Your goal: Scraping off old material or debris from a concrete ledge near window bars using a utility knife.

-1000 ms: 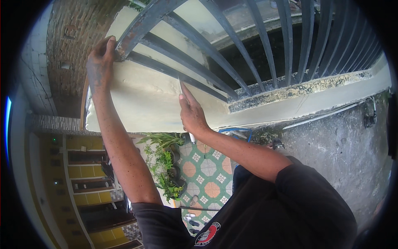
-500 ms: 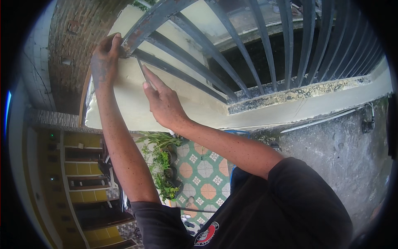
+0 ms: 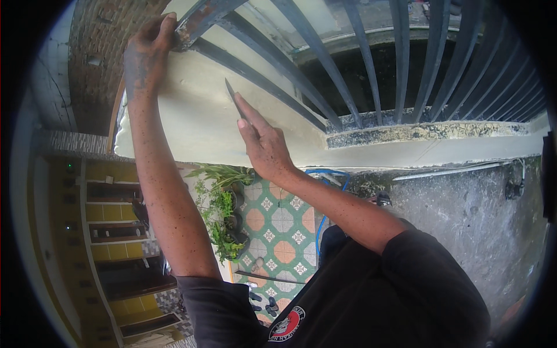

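My left hand (image 3: 146, 61) is closed around the end of the dark grey top rail (image 3: 203, 22) of a metal railing, at the upper left. Paint looks worn to a reddish brown on that part of the rail. My right hand (image 3: 270, 152) grips a knife (image 3: 230, 93) with a thin, pointed blade, the index finger stretched along it. The handle is hidden in the palm. The blade points up and left in front of a cream-painted wall (image 3: 185, 130), apart from the railing's slanted bars (image 3: 261, 81).
Railing bars stand on a ledge (image 3: 406, 133) with flaking paint. Below lie a patterned tile floor (image 3: 282, 220), potted plants (image 3: 223, 203), a blue hose (image 3: 317, 232) and grey concrete (image 3: 452, 226). A brick wall (image 3: 98, 64) rises at the left.
The knife has moved away from the rail's end, down and to the right, with my right hand. My left hand still holds the rail, now higher in the view.
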Motion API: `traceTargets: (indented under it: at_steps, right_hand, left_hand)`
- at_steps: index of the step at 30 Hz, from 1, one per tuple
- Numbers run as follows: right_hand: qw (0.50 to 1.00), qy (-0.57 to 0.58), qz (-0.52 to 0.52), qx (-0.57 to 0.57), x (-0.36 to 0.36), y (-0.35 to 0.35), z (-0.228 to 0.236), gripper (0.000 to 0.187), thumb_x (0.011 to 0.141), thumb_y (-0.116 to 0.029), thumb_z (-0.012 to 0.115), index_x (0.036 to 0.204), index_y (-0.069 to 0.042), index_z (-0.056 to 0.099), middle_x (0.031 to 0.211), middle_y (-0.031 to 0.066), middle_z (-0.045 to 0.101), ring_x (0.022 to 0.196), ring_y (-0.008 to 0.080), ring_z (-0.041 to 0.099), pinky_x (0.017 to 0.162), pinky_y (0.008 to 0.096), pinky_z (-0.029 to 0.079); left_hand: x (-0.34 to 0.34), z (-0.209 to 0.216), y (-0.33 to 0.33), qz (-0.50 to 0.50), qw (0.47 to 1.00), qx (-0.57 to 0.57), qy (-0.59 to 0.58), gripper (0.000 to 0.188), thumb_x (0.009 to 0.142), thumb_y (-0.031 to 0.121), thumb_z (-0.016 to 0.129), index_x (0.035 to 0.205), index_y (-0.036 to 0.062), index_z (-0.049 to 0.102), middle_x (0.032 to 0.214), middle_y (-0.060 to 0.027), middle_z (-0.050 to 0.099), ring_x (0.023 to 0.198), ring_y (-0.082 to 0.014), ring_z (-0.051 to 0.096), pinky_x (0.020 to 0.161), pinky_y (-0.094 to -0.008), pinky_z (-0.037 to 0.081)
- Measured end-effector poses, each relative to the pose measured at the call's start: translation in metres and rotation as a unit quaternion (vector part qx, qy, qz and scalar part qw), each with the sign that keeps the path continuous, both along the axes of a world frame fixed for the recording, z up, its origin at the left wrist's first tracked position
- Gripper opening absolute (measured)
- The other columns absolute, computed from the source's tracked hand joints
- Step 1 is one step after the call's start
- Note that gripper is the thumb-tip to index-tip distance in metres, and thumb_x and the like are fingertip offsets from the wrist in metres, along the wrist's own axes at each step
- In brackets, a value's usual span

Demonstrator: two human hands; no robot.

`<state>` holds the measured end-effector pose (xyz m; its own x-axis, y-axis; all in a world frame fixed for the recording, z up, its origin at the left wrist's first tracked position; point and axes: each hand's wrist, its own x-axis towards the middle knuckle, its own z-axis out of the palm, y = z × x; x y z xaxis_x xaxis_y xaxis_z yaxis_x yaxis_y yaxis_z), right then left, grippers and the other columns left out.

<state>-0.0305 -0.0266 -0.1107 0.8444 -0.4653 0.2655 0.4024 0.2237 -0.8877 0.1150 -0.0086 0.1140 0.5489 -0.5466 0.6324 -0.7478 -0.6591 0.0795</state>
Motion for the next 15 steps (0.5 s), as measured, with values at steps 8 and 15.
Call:
traceTargets:
  at_steps: [8,15]
  right_hand:
    - [0.994,0.031,0.022,-0.105,-0.006,-0.053,0.015,0.053,0.104,-0.034,0.05,0.153,-0.019,0.037,0.062,0.0034,0.052,0.056,0.0092,0.05,0.062,0.0285,0.046]
    - [0.973,0.099,0.041,-0.204,-0.016,-0.057,0.056,0.058,0.104,-0.036,0.045,0.158,-0.022,0.026,0.058,0.0039,0.054,0.057,0.0105,0.056,0.068,0.0317,0.049]
  left_hand:
    - [-0.023,-0.001,-0.017,-0.034,0.991,-0.065,0.111,0.042,0.093,0.035,0.063,0.108,-0.003,0.07,0.089,-0.0108,0.075,0.074,-0.0223,0.069,0.07,-0.0331,0.052]
    - [-0.047,0.008,-0.006,0.056,0.996,-0.048,0.04,0.046,0.088,0.044,0.059,0.108,0.0044,0.073,0.095,-0.0173,0.074,0.094,-0.0318,0.071,0.083,-0.0384,0.053]
